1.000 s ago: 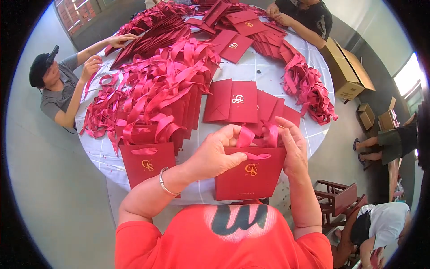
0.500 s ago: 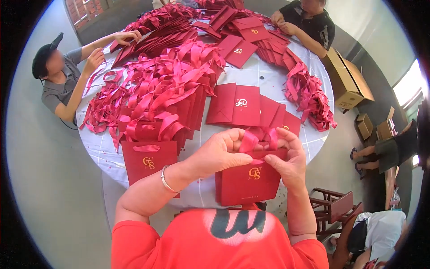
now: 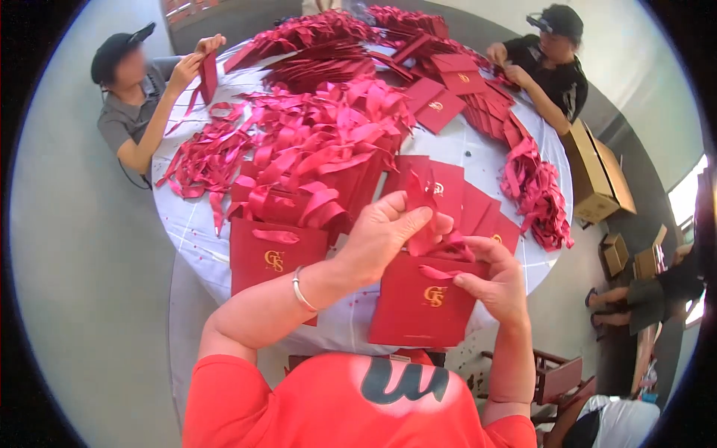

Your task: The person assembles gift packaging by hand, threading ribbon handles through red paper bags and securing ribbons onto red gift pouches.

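Note:
In front of me a red paper gift bag (image 3: 418, 321) with a gold emblem stands near the table's front edge. My left hand (image 3: 392, 235) pinches a pink ribbon (image 3: 423, 237), raised above the bag's top edge. My right hand (image 3: 499, 280) grips the bag's upper right, thumb in front near a short strip of ribbon and fingers behind. More ribbon loops between the two hands; its far end is partly hidden by my fingers. To the left is another red gift bag (image 3: 272, 257) with a pink ribbon across its front, partly behind my left forearm.
A large heap of ribboned bags (image 3: 321, 149) covers the table's middle left. Flat red bags (image 3: 467, 198) lie beyond my hands, and a ribbon pile (image 3: 534, 190) is at the right edge. Two people (image 3: 138, 97) work across the table. A cardboard box (image 3: 597, 175) stands at right.
My left hand has lifted the ribbon up from the bag's top, while my right hand stays at the bag's edge. The person at far left now holds up a red bag.

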`<state>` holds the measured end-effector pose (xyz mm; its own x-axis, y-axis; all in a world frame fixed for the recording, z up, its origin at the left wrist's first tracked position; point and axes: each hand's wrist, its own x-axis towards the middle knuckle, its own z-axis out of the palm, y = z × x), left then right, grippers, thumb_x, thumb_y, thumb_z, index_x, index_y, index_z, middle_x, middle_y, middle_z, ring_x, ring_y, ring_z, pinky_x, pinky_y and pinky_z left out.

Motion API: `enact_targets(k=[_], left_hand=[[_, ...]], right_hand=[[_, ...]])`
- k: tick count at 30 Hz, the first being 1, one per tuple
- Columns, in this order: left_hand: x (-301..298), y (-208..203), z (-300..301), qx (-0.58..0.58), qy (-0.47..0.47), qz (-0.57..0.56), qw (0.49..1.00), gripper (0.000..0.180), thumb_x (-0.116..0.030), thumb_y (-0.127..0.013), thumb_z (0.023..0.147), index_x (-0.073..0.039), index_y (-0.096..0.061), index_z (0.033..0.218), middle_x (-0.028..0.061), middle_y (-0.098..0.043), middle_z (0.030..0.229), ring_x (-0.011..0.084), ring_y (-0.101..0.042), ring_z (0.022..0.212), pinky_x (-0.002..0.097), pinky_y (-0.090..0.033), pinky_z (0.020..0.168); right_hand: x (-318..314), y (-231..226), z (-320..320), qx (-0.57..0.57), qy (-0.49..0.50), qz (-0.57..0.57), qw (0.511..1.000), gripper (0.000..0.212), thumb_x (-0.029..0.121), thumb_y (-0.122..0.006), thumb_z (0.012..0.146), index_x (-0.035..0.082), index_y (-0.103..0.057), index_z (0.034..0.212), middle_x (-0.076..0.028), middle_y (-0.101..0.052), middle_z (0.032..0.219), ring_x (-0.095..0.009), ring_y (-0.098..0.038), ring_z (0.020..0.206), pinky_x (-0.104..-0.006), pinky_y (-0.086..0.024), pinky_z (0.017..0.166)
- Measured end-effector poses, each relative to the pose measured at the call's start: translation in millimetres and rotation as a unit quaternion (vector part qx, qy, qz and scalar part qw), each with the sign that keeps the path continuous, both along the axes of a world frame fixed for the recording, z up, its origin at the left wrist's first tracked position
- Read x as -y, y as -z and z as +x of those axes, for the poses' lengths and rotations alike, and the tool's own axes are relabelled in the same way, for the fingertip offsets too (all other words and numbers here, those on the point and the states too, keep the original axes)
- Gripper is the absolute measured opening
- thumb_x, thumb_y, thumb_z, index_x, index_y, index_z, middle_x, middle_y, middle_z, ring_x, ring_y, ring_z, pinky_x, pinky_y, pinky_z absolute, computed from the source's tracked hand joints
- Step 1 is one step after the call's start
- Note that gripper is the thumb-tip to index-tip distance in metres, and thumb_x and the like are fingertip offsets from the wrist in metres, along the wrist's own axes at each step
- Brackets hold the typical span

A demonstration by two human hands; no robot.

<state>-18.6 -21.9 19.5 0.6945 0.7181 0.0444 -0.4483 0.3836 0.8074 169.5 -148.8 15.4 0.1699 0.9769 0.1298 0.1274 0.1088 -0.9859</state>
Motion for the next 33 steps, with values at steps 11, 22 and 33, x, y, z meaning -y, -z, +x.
enact_targets(k=[11, 22, 33], left_hand=[[25.1, 18.2, 5.8, -0.161, 0.077, 0.197, 0.964, 0.074, -0.02, -0.07, 0.089, 0.011, -0.025, 0.14, 0.0207, -0.059, 0.121, 0.0201, -0.063, 0.101, 0.0334, -0.053, 0.086], [21.4, 33.4, 5.6, -0.262, 0.04, 0.321, 0.909, 0.07, -0.014, -0.069, 0.085, 0.006, -0.031, 0.14, 0.0306, -0.047, 0.139, 0.0356, -0.049, 0.131, 0.041, -0.041, 0.109], [23.0, 30.9, -1.0, -0.277, 0.049, 0.467, 0.839, 0.047, -0.014, -0.066, 0.085, 0.005, -0.046, 0.124, 0.0265, -0.059, 0.116, 0.0435, -0.058, 0.11, 0.0486, -0.046, 0.092]], right_hand=[[-46.3, -81.6, 23.6, 0.125, 0.198, 0.178, 0.956, 0.038, -0.004, -0.07, 0.086, -0.002, -0.06, 0.123, -0.008, -0.065, 0.117, -0.015, -0.061, 0.107, -0.0264, -0.048, 0.094], [-179.1, -110.6, 96.2, 0.298, 0.217, 0.296, 0.881, 0.038, -0.004, -0.063, 0.085, 0.0, -0.06, 0.123, -0.01, -0.064, 0.116, -0.015, -0.061, 0.106, -0.0282, -0.048, 0.094], [-310.0, -8.3, 150.2, 0.049, 0.167, 0.11, 0.979, 0.05, -0.013, -0.063, 0.071, 0.001, -0.063, 0.119, -0.009, -0.066, 0.113, -0.015, -0.063, 0.095, -0.0257, -0.052, 0.08]])
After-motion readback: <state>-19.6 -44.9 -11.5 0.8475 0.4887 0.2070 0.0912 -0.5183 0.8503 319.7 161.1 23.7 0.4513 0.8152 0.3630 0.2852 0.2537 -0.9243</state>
